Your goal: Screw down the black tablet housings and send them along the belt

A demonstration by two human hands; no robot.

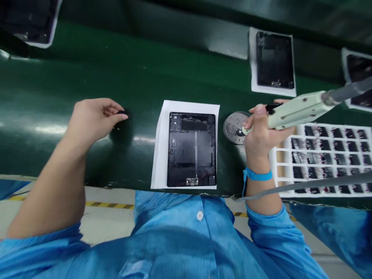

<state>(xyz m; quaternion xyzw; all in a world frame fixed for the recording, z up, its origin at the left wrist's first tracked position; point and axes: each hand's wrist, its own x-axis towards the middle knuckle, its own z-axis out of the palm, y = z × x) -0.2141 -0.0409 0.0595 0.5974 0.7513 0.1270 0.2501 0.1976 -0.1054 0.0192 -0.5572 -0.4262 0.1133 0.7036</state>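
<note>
An opened black tablet body [192, 149] lies on a white sheet [162, 155] on the green belt, straight in front of me. My right hand [260, 131] is closed around a pale green electric screwdriver [296, 110], whose tip points down at a round metal screw dish [234, 127]. My left hand [93, 118] rests on the belt to the left of the sheet. Its fingertips pinch a small black part [122, 114]. A blue wrist strap [257, 175] circles my right wrist.
A white compartment tray [322, 159] of small black parts sits at the right. More tablet bodies on white sheets lie further along the belt [273, 62], [359, 79], [31, 21]. The green belt [87, 69] ends at a near edge above a floor with yellow-black tape.
</note>
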